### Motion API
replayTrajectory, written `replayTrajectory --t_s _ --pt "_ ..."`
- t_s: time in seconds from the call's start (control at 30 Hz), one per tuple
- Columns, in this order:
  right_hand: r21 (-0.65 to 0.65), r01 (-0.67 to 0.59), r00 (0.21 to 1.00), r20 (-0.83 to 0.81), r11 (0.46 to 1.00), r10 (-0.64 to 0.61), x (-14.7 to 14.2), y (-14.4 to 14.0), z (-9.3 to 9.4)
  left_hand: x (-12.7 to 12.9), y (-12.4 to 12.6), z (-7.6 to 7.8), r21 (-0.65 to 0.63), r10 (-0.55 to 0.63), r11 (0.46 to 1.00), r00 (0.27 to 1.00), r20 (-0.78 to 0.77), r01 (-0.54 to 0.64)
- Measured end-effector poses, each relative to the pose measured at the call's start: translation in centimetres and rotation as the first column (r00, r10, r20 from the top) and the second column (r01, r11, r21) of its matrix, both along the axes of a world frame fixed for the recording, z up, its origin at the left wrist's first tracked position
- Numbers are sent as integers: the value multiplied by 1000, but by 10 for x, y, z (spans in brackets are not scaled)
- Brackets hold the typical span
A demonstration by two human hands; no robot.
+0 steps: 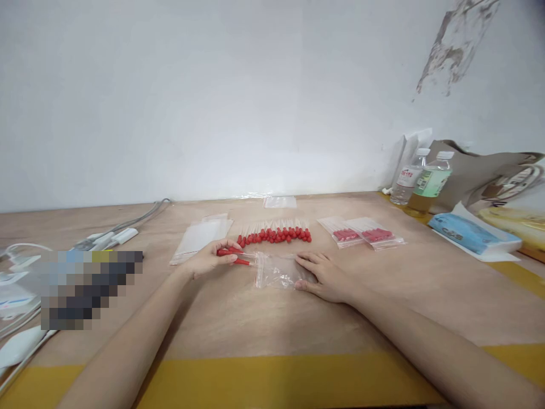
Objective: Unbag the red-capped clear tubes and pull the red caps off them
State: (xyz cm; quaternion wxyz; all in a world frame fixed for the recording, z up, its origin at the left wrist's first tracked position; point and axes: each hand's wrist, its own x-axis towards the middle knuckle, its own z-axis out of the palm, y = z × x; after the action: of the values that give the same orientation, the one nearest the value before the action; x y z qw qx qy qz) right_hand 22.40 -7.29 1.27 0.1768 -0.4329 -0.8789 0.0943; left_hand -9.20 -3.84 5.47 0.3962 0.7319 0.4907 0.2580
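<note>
My left hand (208, 258) is closed around a few red-bulbed droppers (242, 262), their clear stems pointing right. Those stems reach the mouth of a clear zip bag (279, 272) lying flat on the table. At the bag's other end, my right hand (326, 276) rests with its fingers stretched out and its thumb apart, touching the plastic. Just beyond the bag runs a row of loose droppers (276, 234), red bulbs toward me. To the right lie two bags with red-bulbed droppers inside, a nearer one (377, 234) and another (344, 234).
A stack of flat clear bags (200, 238) lies left of the row, with another flat packet (280, 202) by the wall. Two bottles (430, 184) and a blue tissue pack (472, 233) stand at right. Cables and chargers (123, 236) lie at left near a blurred patch.
</note>
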Motion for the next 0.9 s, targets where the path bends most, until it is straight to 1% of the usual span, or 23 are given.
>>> replayTrajectory --t_s 0.13,0.2,0.27,0.3,0.33,0.4,0.43,0.47,0.5,0.53,0.6,0.67,0.73,0.8,0.9 --pt "-25 12 1000 6 1000 -11 0 0 0 -16 -3 17 6 3 1000 998 -63 -3" --pt "-26 6 1000 3 1000 -6 0 0 0 -27 -4 26 14 80 997 996 -51 -79" --pt "-25 0 1000 2 1000 0 0 0 0 -35 -1 31 76 200 977 980 -14 -198" --pt "-24 0 1000 1 1000 0 0 0 0 -37 2 31 131 264 955 964 22 -265" --pt "-26 1 1000 1 1000 -1 0 0 1 -37 6 30 197 325 923 944 66 -331" --pt "-32 3 1000 3 999 -3 0 0 1 -29 17 24 343 404 833 901 159 -434" --pt "-33 3 1000 3 999 -3 0 0 2 -22 23 19 422 418 783 889 187 -457" --pt "-32 2 1000 3 999 -2 0 0 2 -14 29 14 504 406 743 895 184 -440" --pt "-30 0 1000 3 1000 0 0 0 2 -5 35 8 590 383 707 912 147 -391" --pt "-25 -2 1000 3 1000 2 0 -1 2 4 41 2 657 353 687 933 73 -312" --pt "-17 -4 1000 3 1000 4 0 -1 2 19 49 -7 727 298 671 951 -86 -145" --pt "-10 -5 1000 6 1000 5 0 -1 1 29 55 -14 735 258 678 942 -215 -19" --pt "-4 1 1000 10 1000 -1 0 -1 1 34 60 -18 724 241 689 928 -285 44" --pt "0 3 1000 16 1000 -3 0 -1 0 36 65 -21 695 233 717 920 -315 56" --pt "0 0 1000 17 1000 0 0 -1 0 38 70 -23 603 241 797 926 -291 -18"
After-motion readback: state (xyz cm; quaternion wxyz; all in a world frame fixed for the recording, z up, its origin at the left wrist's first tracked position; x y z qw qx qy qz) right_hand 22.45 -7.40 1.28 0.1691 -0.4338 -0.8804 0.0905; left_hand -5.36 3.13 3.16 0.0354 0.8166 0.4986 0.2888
